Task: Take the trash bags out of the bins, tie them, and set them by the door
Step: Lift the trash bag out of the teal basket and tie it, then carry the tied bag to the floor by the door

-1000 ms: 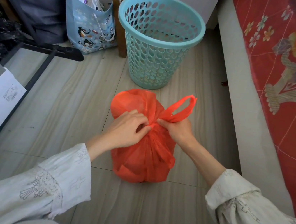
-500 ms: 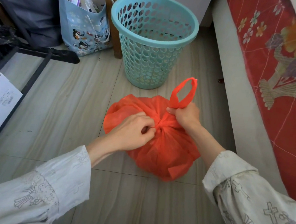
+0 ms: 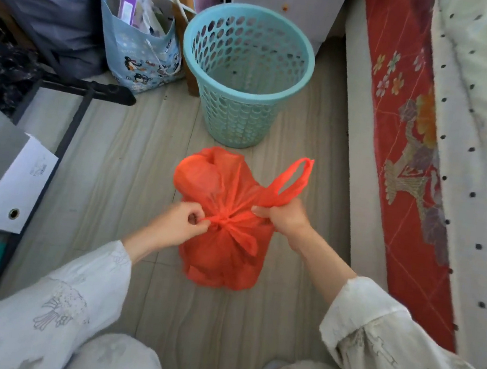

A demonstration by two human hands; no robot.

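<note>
On the floor (image 3: 132, 169) beside the bed (image 3: 411, 144), an empty teal bin (image 3: 245, 76) stands far of the orange trash bag (image 3: 226, 213). Right hand (image 3: 286, 217) grips one bag handle; left hand (image 3: 179, 227) fingers (image 3: 197, 220) pinch the other, drawn taut at the knot.

Behind the teal bin (image 3: 245, 76), the penguin-print tote (image 3: 141, 44) is cut off at the frame's top; its contents blur, perhaps papers; the orange bag (image 3: 226, 213) hides its contents
</note>
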